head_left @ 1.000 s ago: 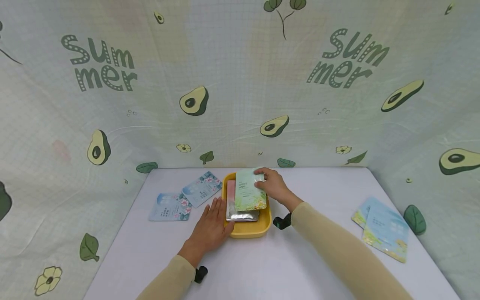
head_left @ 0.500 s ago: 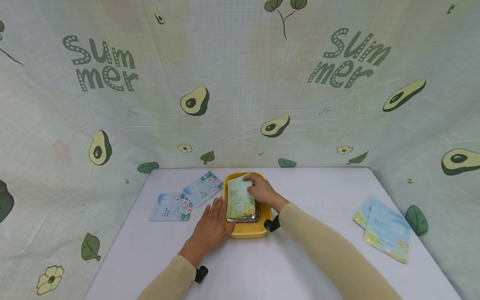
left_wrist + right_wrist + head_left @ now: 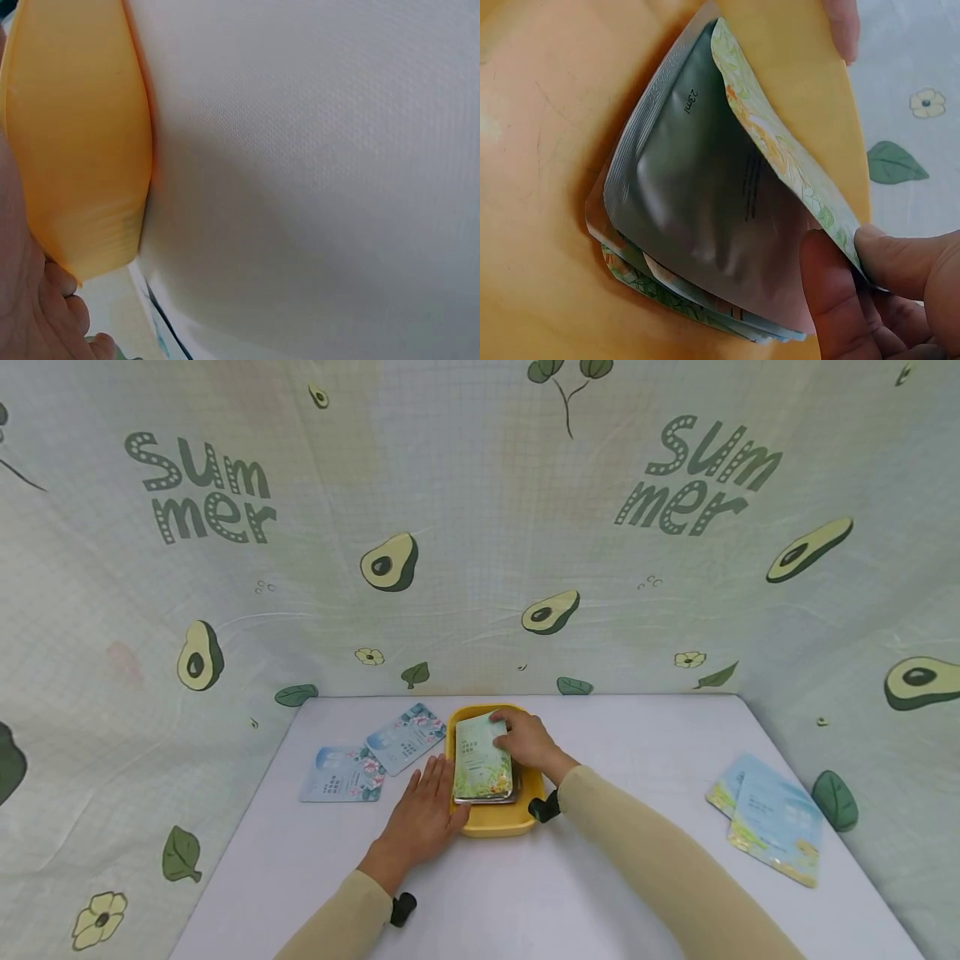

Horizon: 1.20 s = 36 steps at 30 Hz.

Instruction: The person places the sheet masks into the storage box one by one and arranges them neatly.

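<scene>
A green floral sheet mask packet (image 3: pixel 480 758) lies over the stack in the yellow tray (image 3: pixel 501 823). My right hand (image 3: pixel 527 742) pinches its upper right edge between thumb and fingers. In the right wrist view the green packet (image 3: pixel 780 154) is tilted up from a silver-backed packet (image 3: pixel 682 180) marked 23ml, with several more layered underneath. My left hand (image 3: pixel 422 810) rests with straight fingers along the tray's left rim. The left wrist view shows the tray's outer wall (image 3: pixel 82 142) beside the curved fingertips (image 3: pixel 64 304).
Two blue floral packets, one flat on the table (image 3: pixel 343 775) and one angled (image 3: pixel 405 737), lie left of the tray. Two overlapping light blue packets (image 3: pixel 776 822) lie near the table's right edge. A printed cloth (image 3: pixel 480 527) hangs behind the white table (image 3: pixel 622 877).
My right hand has brought the green packet left and down over the stack, covering the pink and silver packet there. My left hand has stayed at the tray's rim.
</scene>
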Each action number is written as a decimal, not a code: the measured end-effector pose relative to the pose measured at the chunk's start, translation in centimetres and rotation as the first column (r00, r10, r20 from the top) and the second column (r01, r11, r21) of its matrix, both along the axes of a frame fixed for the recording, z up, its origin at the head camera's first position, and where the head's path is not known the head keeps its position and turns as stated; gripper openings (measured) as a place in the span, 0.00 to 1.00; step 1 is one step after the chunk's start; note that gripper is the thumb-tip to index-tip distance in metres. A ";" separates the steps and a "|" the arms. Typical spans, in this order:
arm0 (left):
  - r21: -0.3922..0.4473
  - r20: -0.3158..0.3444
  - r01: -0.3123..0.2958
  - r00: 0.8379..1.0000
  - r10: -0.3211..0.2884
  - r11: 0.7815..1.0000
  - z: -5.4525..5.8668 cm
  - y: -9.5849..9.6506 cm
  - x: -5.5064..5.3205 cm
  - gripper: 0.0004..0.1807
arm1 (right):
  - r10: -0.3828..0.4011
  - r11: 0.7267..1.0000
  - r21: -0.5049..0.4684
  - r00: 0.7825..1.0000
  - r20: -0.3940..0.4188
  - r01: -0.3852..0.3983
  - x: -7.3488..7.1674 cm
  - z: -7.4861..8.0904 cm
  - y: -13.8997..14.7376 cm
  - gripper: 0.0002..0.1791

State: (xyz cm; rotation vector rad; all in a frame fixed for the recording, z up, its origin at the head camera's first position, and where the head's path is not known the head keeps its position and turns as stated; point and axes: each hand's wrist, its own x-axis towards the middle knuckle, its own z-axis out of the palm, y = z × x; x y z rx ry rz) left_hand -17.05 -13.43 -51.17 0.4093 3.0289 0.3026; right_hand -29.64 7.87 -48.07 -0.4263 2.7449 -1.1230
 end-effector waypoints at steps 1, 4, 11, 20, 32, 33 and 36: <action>0.000 0.002 0.000 1.000 0.000 1.000 0.0 0.0 0.0 0.45 | 0.000 1.000 -0.001 1.000 0.002 0.000 0.0 0.0 0.0 0.23; 0.002 0.008 -0.001 1.000 0.001 1.000 0.1 0.1 0.0 0.45 | -0.006 1.000 0.004 1.000 0.008 0.006 0.0 0.0 0.2 0.23; 0.001 0.012 -0.006 1.000 0.006 1.000 0.2 0.1 0.1 0.45 | -0.039 0.998 0.051 0.999 0.012 0.039 0.1 0.4 0.5 0.24; -0.008 0.016 -0.011 1.000 0.011 1.000 0.1 0.2 0.1 0.46 | -0.141 0.985 0.084 0.984 -0.111 0.151 1.5 1.2 1.9 0.19; 0.015 0.001 -0.012 1.000 0.012 1.000 -0.1 0.0 0.1 0.46 | -0.148 0.979 0.099 0.956 -0.253 0.177 3.9 0.5 8.8 0.24; 0.016 -0.001 -0.011 1.000 0.011 1.000 -0.1 0.0 0.1 0.46 | -0.150 0.975 0.123 0.952 -0.269 0.188 4.2 0.4 9.7 0.25; 0.019 -0.003 -0.010 1.000 0.010 1.000 -0.2 0.1 0.1 0.45 | -0.158 0.959 0.185 0.944 -0.290 0.217 5.0 -0.3 12.7 0.29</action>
